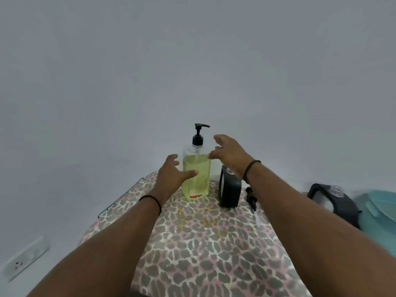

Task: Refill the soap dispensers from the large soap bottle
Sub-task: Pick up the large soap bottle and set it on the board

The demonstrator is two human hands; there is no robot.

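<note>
Large soap bottle (pixel 196 172) stands upright at the far end of the patterned board (pixel 203 243), ungripped: left hand (pixel 171 173) and right hand (pixel 230 155) flank it with spread fingers. Dark dispenser (pixel 230 187) sits just right. Reaching step, seemingly; next, grasp bottle, unscrew pump (pixel 199 133).

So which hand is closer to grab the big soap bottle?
Probably the left hand: its thumb already lies across the front of the bottle, low on the body. The right hand is open beside the bottle's shoulder, better placed for the pump.
</note>
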